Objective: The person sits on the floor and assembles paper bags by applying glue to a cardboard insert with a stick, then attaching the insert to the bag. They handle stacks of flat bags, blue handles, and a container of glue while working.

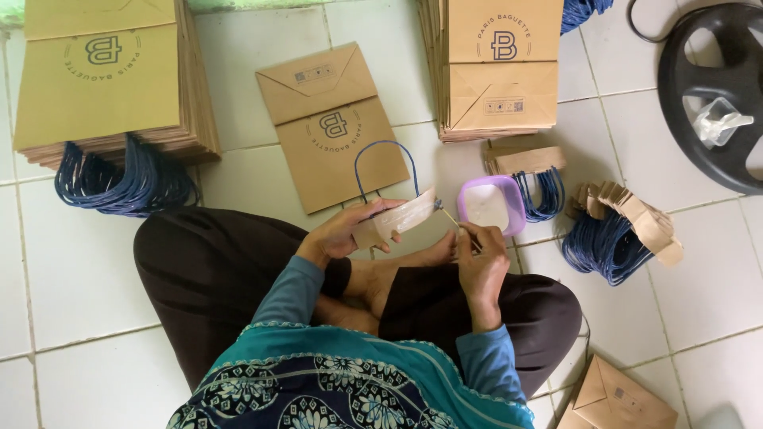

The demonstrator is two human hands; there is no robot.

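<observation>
From my seat I see the left hand (343, 230) closed around a brown paper strip (395, 220) with a blue cord handle (385, 167) looping up from it toward twelve o'clock. The strip sticks out of that hand toward three o'clock, over the person's crossed legs. The right hand (479, 253) sits just at four o'clock of the strip's far end, fingers pinched together on a thin stick (451, 216) whose tip meets the strip's end.

Just at twelve o'clock of the right hand stands a small purple tub (490, 204) holding something white (paste, by the look, though I cannot tell for sure). At twelve o'clock of the left hand a flat brown paper bag (332, 127) lies on the tiled floor (71, 270). Stacks of like bags sit at ten o'clock (99, 79) and one o'clock (501, 67). At three o'clock of the tub lies a heap of cord handles with paper strips (624, 230).
</observation>
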